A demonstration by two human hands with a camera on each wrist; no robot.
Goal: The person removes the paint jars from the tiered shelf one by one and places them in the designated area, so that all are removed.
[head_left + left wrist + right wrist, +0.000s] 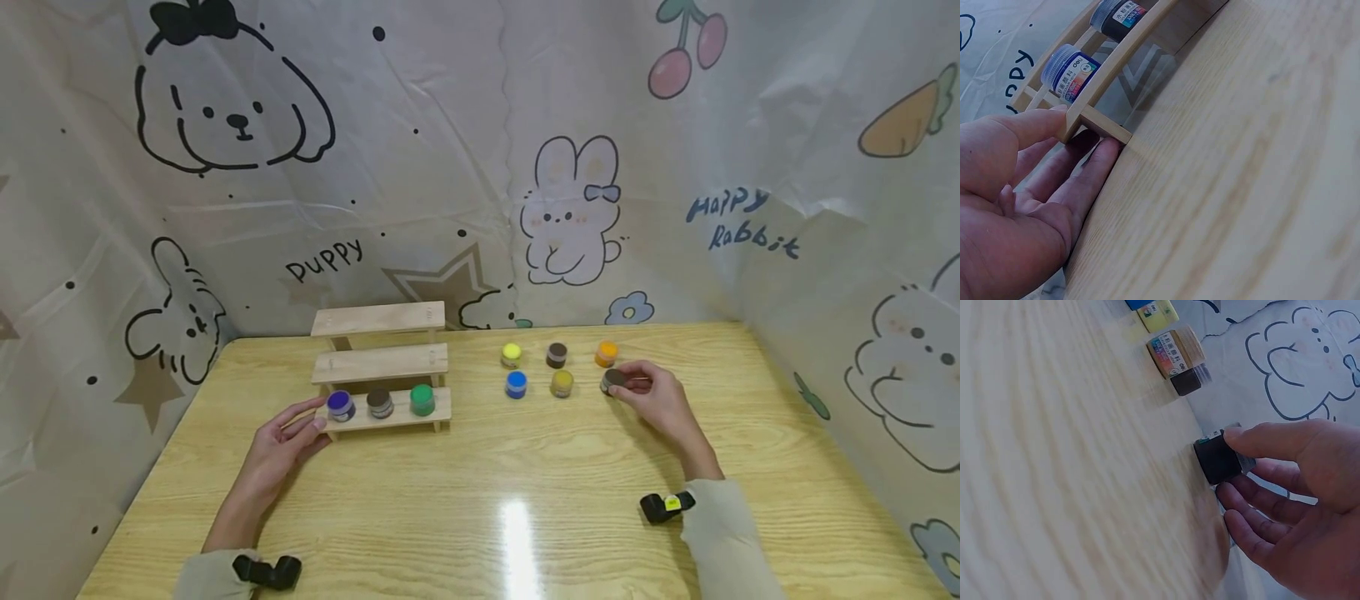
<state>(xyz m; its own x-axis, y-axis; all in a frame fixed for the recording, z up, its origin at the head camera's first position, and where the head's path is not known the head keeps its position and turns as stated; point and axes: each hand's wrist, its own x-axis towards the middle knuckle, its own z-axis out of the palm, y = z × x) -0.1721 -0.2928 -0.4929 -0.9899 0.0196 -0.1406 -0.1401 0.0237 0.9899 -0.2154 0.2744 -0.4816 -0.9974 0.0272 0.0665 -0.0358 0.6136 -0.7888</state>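
Observation:
My left hand (279, 446) holds the left end of the lowest step of a three-tier wooden display stand (381, 364). In the left wrist view, the thumb lies on the step's end and the fingertips are beneath it. On that step stand a purple paint jar (341, 406), a dark brown one (379, 403) and a green one (422, 400). Over at the right, my right hand (657, 400) pinches a small dark paint jar (1217, 460) between thumb and fingers. It is at the tabletop; whether it touches the wood I cannot tell.
Left of the right hand, jars stand in two rows: yellow (511, 356), dark brown (557, 356) and orange (607, 354) behind, blue (516, 384) and ochre (562, 383) in front. A printed cloth (450, 183) hangs behind the wooden table (420, 517).

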